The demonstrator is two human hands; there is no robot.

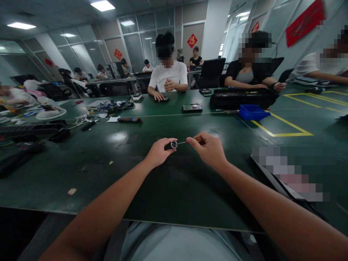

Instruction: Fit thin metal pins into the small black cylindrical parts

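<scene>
My left hand is closed around a small black cylinder, which looks like a flashlight, its round silver-rimmed end turned toward me. Opposite it, my right hand grips a screwdriver. The thin metal shaft points left, and its tip meets or nearly meets the rim of the cylinder; exact contact cannot be made out. Most of the screwdriver's handle is hidden by my fingers. Both hands are just above the green table.
Beyond my hands lie a hard drive, a blue bin and a dark pen-like tool. Cables and a white lamp clutter the left. Papers lie at right. A person sits across the table.
</scene>
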